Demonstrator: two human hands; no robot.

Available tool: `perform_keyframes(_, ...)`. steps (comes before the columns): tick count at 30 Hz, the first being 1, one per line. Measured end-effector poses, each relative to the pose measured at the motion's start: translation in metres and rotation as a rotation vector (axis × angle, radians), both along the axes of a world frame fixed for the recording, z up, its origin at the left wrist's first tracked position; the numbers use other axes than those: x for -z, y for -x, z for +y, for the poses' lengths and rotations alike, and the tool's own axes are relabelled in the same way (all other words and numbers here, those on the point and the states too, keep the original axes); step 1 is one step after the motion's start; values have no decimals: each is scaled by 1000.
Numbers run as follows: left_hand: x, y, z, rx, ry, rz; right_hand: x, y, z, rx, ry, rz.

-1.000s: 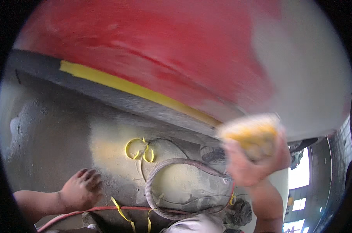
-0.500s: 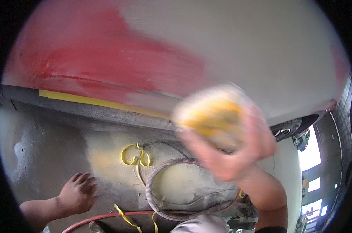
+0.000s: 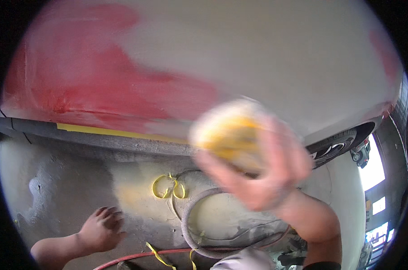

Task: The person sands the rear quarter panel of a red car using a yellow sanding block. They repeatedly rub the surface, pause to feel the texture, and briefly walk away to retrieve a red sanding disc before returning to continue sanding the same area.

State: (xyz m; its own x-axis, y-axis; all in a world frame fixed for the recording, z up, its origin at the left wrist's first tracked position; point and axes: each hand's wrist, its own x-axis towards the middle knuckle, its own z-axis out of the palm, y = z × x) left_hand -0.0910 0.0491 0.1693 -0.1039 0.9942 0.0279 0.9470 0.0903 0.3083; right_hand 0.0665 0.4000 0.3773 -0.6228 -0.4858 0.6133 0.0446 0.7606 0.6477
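Note:
My right hand (image 3: 271,175) is wrapped round a yellow-and-white pad (image 3: 231,135), smeared by motion, at the lower part of a car's side panel (image 3: 258,54). Whether the pad touches the panel is hard to tell. The panel is dull grey, with a large scuffed red patch (image 3: 114,85) to the left. My left hand (image 3: 102,228) hangs over the floor at the lower left, its fingers loosely bent and the thumb apart, with nothing in it. A strip of yellow masking tape (image 3: 118,131) runs along the panel's lower edge.
A grey ribbed hose (image 3: 187,220) loops over the stained floor beside a red hose (image 3: 136,255). Yellow strips (image 3: 161,186) lie near them. A car wheel (image 3: 334,147) shows at the right; beyond it another vehicle (image 3: 360,153) stands by a bright opening.
The whole view has shifted, so panel and floor appear lower and farther right. Against the panel, my right hand and the pad have moved left. My left hand's fingers stay loosely bent.

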Motion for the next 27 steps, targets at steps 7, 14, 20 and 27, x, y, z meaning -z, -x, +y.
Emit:
perform_keyframes(7, -9, -8, 13, 67, -40, -50, -2, -23, 23, 57, -107, 11)
perform_keyframes(14, -2, -1, 1, -35, -52, -17, -5, 19, -16, -32, -87, 36)
perform_keyframes(20, -26, -16, 48, 208, -79, -62, 12, 43, -33, 0, 64, 118)
perform_keyframes(27, -2, 10, -16, -92, 25, -13, 4, -106, 86, 196, -202, 23)
